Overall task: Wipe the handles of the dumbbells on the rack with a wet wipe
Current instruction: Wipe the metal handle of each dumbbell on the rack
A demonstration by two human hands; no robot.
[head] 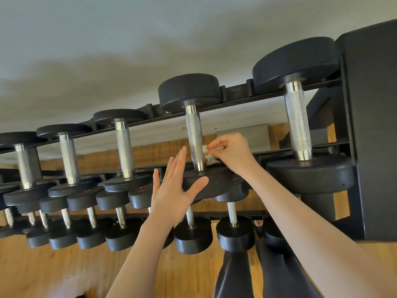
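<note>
Now our right hand (pixel 233 150) pinches the wet wipe (pixel 208 154) against the near end of one upper-rack dumbbell handle (pixel 195 137); our left hand (pixel 175 186), fingers straight, steadies its near head (pixel 211 183). Other handles apparently remain.

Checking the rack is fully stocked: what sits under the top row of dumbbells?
A lower row of smaller dumbbells on a second shelf, above the wooden floor. The left hand and both forearms cover part of that row.
</note>
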